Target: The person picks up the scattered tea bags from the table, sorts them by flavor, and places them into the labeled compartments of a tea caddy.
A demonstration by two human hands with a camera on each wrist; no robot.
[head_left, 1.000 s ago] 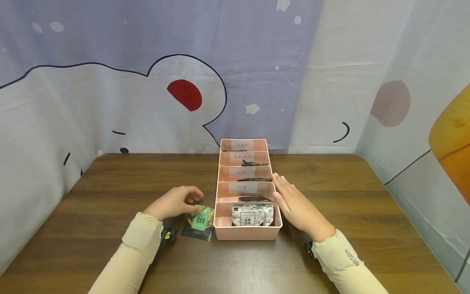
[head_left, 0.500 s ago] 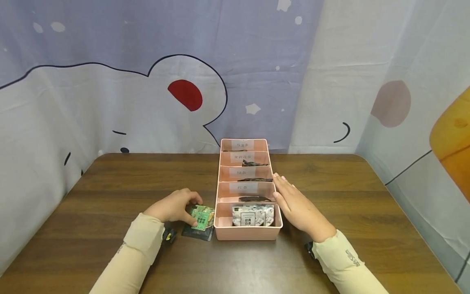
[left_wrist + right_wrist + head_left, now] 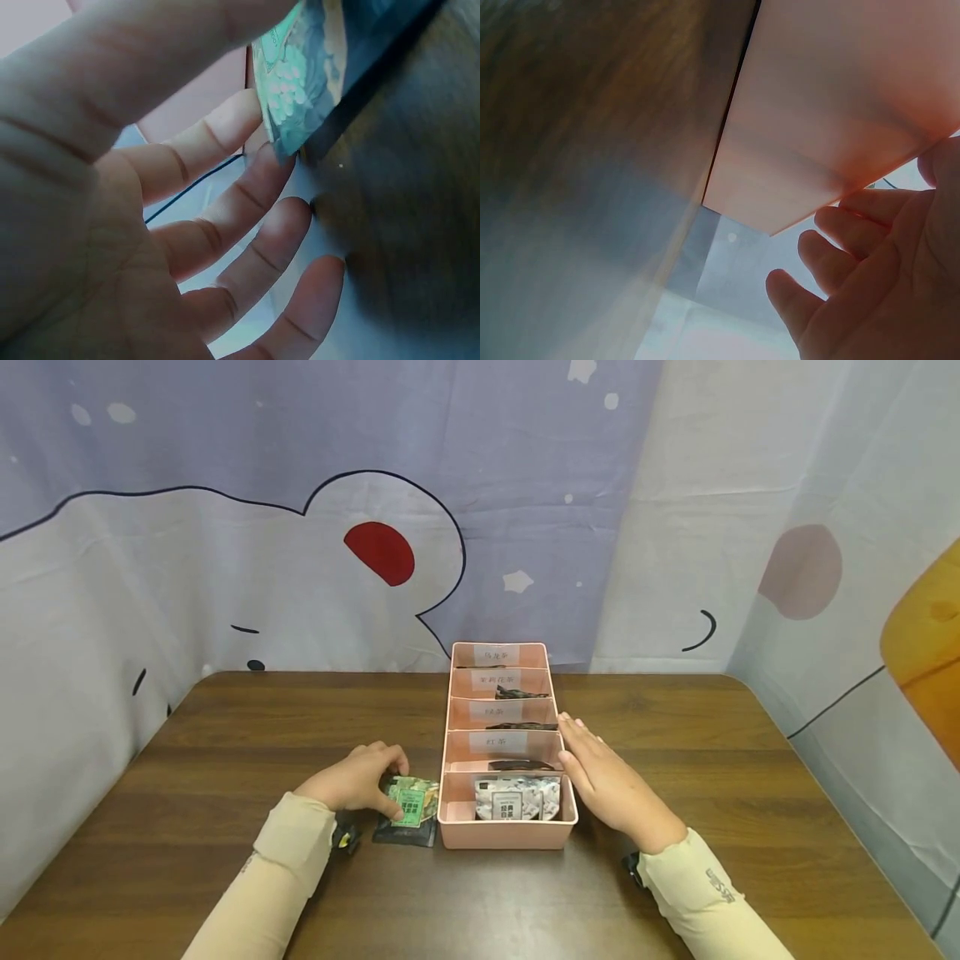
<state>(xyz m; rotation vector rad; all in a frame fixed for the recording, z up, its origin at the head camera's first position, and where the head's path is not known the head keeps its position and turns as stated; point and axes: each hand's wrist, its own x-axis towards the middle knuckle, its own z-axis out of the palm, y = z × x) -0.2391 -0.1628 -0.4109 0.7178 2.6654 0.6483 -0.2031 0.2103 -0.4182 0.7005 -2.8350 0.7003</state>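
A green tea packet (image 3: 415,795) lies on the table just left of the pink divided box (image 3: 501,837). A dark area shows below its green face; I cannot tell whether that belongs to the same packet. My left hand (image 3: 358,781) pinches the packet, thumb on its front and fingertips at its far edge, as the left wrist view also shows. With fingers straight, my right hand (image 3: 611,781) rests against the right side of the box. White tea packets (image 3: 517,799) stand in the nearest compartment.
Behind the front compartment, the box has several more with paper labels (image 3: 497,742), some showing dark packets (image 3: 521,765). A brown wooden table (image 3: 660,718) carries everything. A patterned curtain (image 3: 525,527) hangs along its back edge.
My left hand has come down onto the green tea packet, its thumb dropping to the front, and now pinches it; the packet's top edge has shifted slightly. My right hand stays on the box.
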